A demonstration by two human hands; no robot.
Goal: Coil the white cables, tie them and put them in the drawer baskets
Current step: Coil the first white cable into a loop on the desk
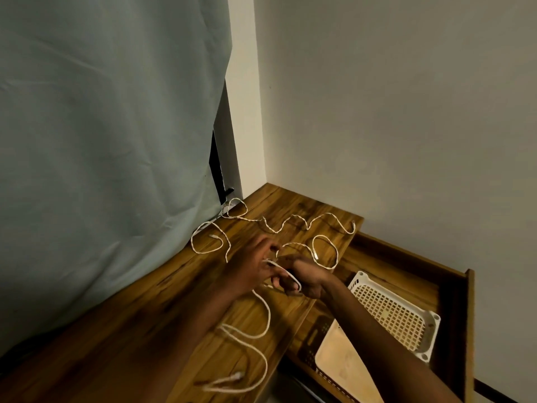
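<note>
Several white cables lie loose on the wooden desk top (145, 315). One cable (263, 315) runs from my hands down toward the near edge, ending in a plug (236, 376). My left hand (250, 269) pinches a loop of this cable. My right hand (305, 279) grips the same loop, which wraps over its fingers. Another cable (302, 223) snakes along the back of the desk. A third (210, 238) curls at the left, and a small loop (325, 251) lies by the desk's right edge.
An open wooden drawer (453, 301) sits to the right and below the desk. It holds a white perforated basket (392, 309) and a second basket (337, 359) nearer me. A grey-green curtain (110, 141) hangs at left; a white wall is behind.
</note>
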